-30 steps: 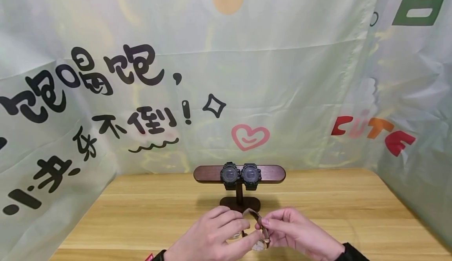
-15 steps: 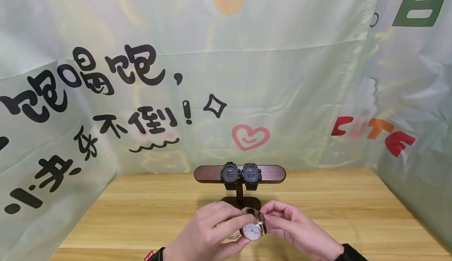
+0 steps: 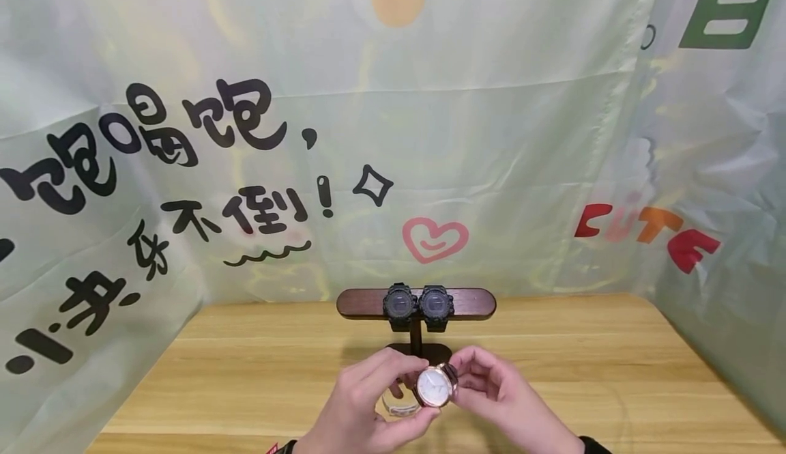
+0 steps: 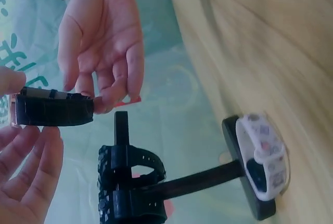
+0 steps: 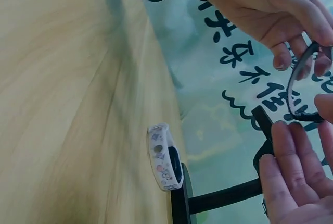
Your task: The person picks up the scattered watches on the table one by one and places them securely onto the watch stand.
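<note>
Head: left fingers (image 3: 398, 366) and right fingers (image 3: 479, 358) grip a watch (image 3: 434, 387) — white bracelet (image 3: 402, 411), stand (image 3: 362, 302) beyond.

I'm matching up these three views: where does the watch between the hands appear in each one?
Head: the watch is low, just right of centre, between left hand and right hand.
Left wrist: the watch is near the left edge, mid-height, strap side-on.
Right wrist: the watch is near the right edge, mostly strap showing.
Shared landmark: the dark stand.

Beyond the held watch (image 3: 434, 387), obstructing watch stand (image 3: 415, 335), room either side
</note>
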A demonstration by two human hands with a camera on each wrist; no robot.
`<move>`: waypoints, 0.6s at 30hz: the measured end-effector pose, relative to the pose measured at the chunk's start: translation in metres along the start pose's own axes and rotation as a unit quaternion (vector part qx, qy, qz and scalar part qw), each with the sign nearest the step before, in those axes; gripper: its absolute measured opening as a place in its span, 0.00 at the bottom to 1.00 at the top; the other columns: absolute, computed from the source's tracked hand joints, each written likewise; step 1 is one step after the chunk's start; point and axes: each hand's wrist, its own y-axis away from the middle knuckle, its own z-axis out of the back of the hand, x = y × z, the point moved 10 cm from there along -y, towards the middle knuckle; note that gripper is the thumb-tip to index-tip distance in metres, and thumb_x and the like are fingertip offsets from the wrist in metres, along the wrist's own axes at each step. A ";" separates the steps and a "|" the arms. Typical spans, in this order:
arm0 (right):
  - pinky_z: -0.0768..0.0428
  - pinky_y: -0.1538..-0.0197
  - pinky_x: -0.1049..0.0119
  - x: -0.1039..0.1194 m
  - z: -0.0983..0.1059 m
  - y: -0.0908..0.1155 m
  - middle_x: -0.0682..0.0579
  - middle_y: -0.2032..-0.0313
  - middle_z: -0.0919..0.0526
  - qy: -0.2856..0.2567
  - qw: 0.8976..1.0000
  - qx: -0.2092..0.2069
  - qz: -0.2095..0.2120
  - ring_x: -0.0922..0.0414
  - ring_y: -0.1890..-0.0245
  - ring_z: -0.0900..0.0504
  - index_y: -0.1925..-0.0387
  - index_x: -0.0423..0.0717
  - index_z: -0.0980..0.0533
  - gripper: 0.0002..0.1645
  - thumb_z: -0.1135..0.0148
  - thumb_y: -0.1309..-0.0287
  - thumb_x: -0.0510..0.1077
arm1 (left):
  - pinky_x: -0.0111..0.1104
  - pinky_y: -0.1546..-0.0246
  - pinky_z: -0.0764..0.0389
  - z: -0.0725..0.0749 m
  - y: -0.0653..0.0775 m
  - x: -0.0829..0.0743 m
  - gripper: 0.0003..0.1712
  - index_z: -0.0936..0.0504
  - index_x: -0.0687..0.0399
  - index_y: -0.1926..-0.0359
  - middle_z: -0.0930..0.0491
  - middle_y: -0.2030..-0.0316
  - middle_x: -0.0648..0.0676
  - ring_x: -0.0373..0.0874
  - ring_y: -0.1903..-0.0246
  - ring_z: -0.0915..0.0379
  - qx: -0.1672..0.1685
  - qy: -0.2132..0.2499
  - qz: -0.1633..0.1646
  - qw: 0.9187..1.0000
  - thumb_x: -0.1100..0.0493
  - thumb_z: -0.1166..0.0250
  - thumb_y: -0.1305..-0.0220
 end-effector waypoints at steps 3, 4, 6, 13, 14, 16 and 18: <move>0.12 0.44 0.69 0.001 -0.001 0.000 0.58 0.51 0.14 0.023 1.000 -0.015 0.010 0.62 0.50 0.12 0.45 0.36 0.25 0.12 0.37 0.27 0.34 | 0.11 0.65 0.19 -0.001 0.004 0.003 0.27 0.18 0.60 0.47 0.15 0.60 0.50 0.35 0.65 0.18 0.003 0.016 0.028 0.999 0.63 0.17 0.45; 0.12 0.45 0.69 0.001 0.000 0.001 0.58 0.52 0.14 0.031 0.999 -0.024 0.013 0.62 0.51 0.12 0.46 0.37 0.24 0.12 0.37 0.27 0.34 | 0.11 0.66 0.19 -0.003 0.005 0.004 0.26 0.18 0.59 0.46 0.15 0.60 0.50 0.35 0.65 0.17 0.006 0.021 0.036 0.999 0.63 0.18 0.45; 0.12 0.46 0.69 0.003 0.002 0.003 0.59 0.53 0.13 0.045 0.998 -0.044 0.017 0.62 0.53 0.12 0.47 0.40 0.23 0.11 0.35 0.28 0.34 | 0.11 0.67 0.19 -0.006 0.006 0.006 0.26 0.19 0.57 0.46 0.15 0.60 0.49 0.34 0.64 0.17 0.013 0.031 0.053 0.998 0.62 0.18 0.44; 0.10 0.54 0.67 0.015 0.002 0.004 0.58 0.59 0.12 0.093 0.989 -0.086 0.072 0.63 0.60 0.11 0.53 0.44 0.21 0.10 0.34 0.31 0.30 | 0.12 0.68 0.18 -0.011 0.011 0.007 0.26 0.20 0.53 0.44 0.15 0.58 0.48 0.32 0.63 0.16 0.015 0.031 0.086 0.996 0.59 0.19 0.40; 0.10 0.55 0.67 0.017 0.002 0.005 0.58 0.60 0.12 0.101 0.988 -0.090 0.079 0.64 0.61 0.11 0.54 0.46 0.20 0.11 0.34 0.32 0.30 | 0.12 0.68 0.18 -0.012 0.011 0.007 0.27 0.20 0.54 0.43 0.15 0.56 0.49 0.32 0.63 0.16 0.015 0.033 0.089 0.995 0.60 0.19 0.40; 0.10 0.58 0.66 0.020 0.002 0.005 0.58 0.61 0.12 0.115 0.984 -0.095 0.094 0.64 0.63 0.11 0.55 0.47 0.20 0.11 0.33 0.32 0.29 | 0.12 0.67 0.18 -0.013 0.011 0.006 0.31 0.21 0.56 0.40 0.16 0.52 0.52 0.35 0.61 0.14 0.015 0.039 0.091 0.995 0.61 0.19 0.41; 0.09 0.59 0.66 0.022 0.002 0.005 0.57 0.61 0.11 0.123 0.982 -0.095 0.104 0.65 0.63 0.11 0.56 0.48 0.19 0.12 0.33 0.33 0.29 | 0.12 0.65 0.17 -0.014 0.010 0.005 0.35 0.23 0.59 0.37 0.17 0.49 0.55 0.37 0.59 0.13 0.012 0.041 0.081 0.996 0.62 0.17 0.44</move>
